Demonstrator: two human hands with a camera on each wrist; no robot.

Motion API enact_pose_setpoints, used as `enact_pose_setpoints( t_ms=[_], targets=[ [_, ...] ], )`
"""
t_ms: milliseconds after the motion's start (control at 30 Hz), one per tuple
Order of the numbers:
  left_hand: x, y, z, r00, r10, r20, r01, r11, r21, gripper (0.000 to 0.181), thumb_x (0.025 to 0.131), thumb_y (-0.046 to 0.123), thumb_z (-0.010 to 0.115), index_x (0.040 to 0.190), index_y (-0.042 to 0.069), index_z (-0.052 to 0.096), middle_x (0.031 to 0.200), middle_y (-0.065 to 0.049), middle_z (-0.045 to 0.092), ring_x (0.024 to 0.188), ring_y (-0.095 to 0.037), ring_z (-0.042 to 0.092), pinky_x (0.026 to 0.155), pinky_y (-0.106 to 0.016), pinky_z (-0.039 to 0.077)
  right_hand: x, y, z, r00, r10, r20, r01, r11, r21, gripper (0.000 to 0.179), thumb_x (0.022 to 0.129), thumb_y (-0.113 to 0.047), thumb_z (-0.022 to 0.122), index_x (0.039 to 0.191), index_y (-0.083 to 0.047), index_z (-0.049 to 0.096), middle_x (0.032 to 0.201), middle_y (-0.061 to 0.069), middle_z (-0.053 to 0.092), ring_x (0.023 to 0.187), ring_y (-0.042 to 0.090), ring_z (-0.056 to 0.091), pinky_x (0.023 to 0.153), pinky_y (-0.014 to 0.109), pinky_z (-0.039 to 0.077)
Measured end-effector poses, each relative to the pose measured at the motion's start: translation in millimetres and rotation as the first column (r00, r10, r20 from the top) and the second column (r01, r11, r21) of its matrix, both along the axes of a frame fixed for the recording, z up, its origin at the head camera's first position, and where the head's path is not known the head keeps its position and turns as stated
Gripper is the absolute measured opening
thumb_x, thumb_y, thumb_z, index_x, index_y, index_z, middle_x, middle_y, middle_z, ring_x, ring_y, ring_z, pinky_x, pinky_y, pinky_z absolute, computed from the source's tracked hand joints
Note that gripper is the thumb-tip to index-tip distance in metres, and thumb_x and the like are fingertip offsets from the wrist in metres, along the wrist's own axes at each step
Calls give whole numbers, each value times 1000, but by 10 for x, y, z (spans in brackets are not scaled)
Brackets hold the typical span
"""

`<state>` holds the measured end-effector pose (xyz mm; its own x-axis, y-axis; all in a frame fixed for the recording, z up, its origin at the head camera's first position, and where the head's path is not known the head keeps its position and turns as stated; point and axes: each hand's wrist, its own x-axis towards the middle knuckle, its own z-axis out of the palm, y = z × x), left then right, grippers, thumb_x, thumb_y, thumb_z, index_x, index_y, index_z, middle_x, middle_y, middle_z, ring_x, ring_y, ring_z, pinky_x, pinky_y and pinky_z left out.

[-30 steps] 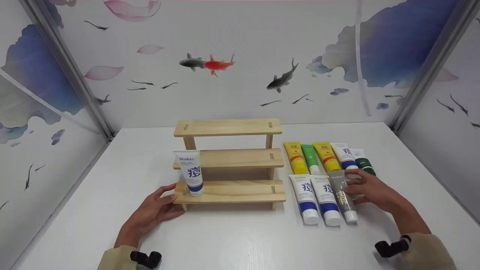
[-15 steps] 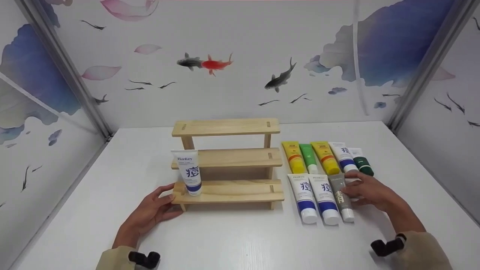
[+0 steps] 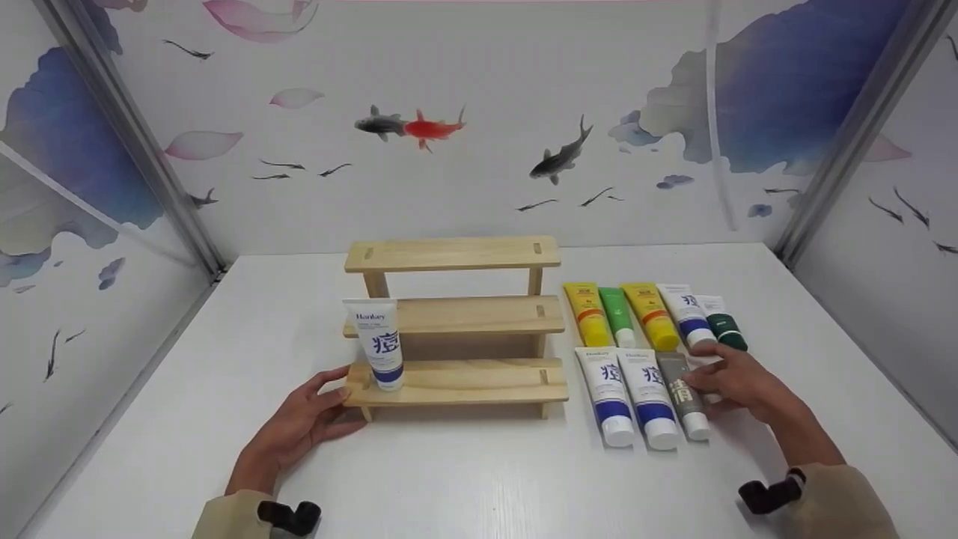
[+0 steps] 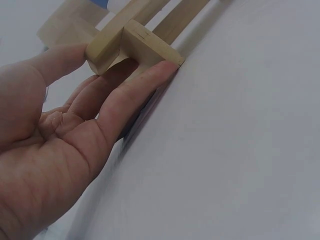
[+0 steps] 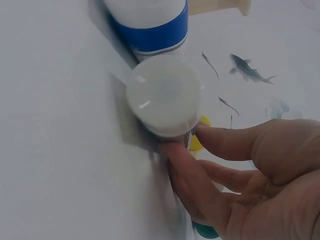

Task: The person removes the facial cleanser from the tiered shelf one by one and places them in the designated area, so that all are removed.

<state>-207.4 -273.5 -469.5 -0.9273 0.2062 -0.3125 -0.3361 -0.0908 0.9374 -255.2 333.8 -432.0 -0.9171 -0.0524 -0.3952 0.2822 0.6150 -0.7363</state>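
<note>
My left hand [image 3: 303, 419] holds the left end of the lowest step of a three-tier wooden display rack [image 3: 479, 385]; in the left wrist view its thumb lies against the step's end and a finger touches the leg. A white squeeze tube [image 3: 379, 344] with a blue band stands cap-down on that step's left end. On the right, my right hand [image 3: 748, 385] pinches a grey squeeze tube [image 3: 686, 397] lying on the table, thumb on top and fingers along its right side. The tube's round white cap [image 5: 165, 95] faces the right wrist camera.
Two white-and-blue tubes [image 3: 649, 404] lie left of the grey one. Behind them lie two yellow tubes [image 3: 587, 314], a green tube [image 3: 617, 318], another white-and-blue tube [image 3: 685, 314] and a white-and-dark-green tube [image 3: 724, 326]. Printed panels [image 3: 479, 195] enclose the white table [image 3: 479, 479].
The grey tube and my right hand on it have shifted very slightly. My left hand stays on the rack, and the standing tube has not moved.
</note>
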Motion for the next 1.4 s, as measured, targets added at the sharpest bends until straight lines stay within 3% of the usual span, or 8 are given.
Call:
enact_pose_setpoints(
  t_ms=[133, 467, 733, 1000, 1400],
  targets=[
    [-1, 1, 14, 1000, 4, 0, -4, 1000, -10, 69, 102, 25, 59, 158, 14, 22, 162, -25, 26, 133, -26, 54, 106, -44, 53, -7, -10, 5, 1000, -4, -8, 4, 1000, 10, 77, 96, -31, 68, 154, -2, 28, 139, 35, 46, 101, 27, 61, 80, 31, 63],
    [2, 12, 9, 1000, -3, -11, 2, 1000, -19, 70, 101, 26, 61, 158, 13, 22, 163, -25, 25, 134, -26, 54, 106, -43, 53, -20, -24, 57, 1000, 0, -26, 2, 999, 48, 80, 93, -29, 71, 153, 1, 28, 140, 37, 44, 102, 30, 65, 84, 35, 63],
    [-15, 11, -6, 1000, 6, -11, -6, 1000, -14, 69, 100, 25, 62, 157, 13, 24, 161, -26, 29, 127, -23, 60, 104, -42, 54, 73, -233, 291, 986, 35, -164, -21, 996, 85, 75, 96, -29, 68, 153, 2, 31, 140, 36, 46, 119, 45, 58, 91, 40, 62],
    [-18, 6, -6, 1000, 13, -5, -13, 1000, -15, 71, 99, 25, 63, 157, 12, 24, 160, -26, 30, 127, -24, 60, 104, -43, 54, 260, -767, 554, 944, 129, -305, -120, 992, 48, 70, 96, -38, 66, 154, -15, 36, 142, 23, 53, 129, 43, 55, 99, 46, 58],
    [-4, 26, -6, 1000, 13, -8, -13, 1000, -16, 69, 100, 24, 62, 157, 13, 26, 161, -25, 30, 128, -24, 59, 105, -43, 54, 360, -1579, 771, 824, 226, -520, -304, 950, -67, 53, 96, -24, 67, 146, -15, 49, 134, 15, 62, 124, 34, 61, 103, 47, 55]
  ],
)
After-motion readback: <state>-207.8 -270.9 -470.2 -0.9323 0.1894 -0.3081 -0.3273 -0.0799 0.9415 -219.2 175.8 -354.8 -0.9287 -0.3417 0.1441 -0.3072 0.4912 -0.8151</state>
